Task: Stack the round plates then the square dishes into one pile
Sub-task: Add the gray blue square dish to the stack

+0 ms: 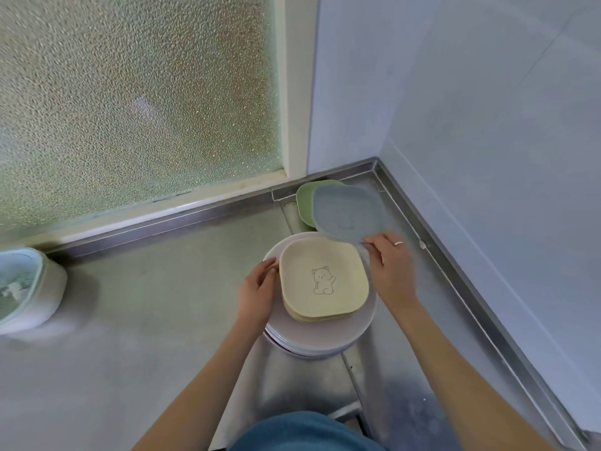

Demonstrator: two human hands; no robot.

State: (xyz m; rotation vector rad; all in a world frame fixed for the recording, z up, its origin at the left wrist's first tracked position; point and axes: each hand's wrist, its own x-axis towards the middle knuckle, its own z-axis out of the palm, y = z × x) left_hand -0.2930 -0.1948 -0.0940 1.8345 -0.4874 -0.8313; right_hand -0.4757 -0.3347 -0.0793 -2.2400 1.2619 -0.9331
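A pile of pale round plates (320,336) stands on the steel counter. On top lie cream square dishes (323,279), the upper one printed with a bear. My left hand (257,292) rests against the left edge of the cream dish and the plates' rim, its fingers curled on the edge. My right hand (392,270) pinches the near edge of a blue-grey square dish (349,211), tilted and blurred, just beyond the pile. A green square dish (304,200) lies behind it in the corner, mostly hidden.
The steel counter (146,320) has a raised rim along the frosted window (130,92) and the tiled wall at right. A white container with a pale green rim (24,288) stands at the far left.
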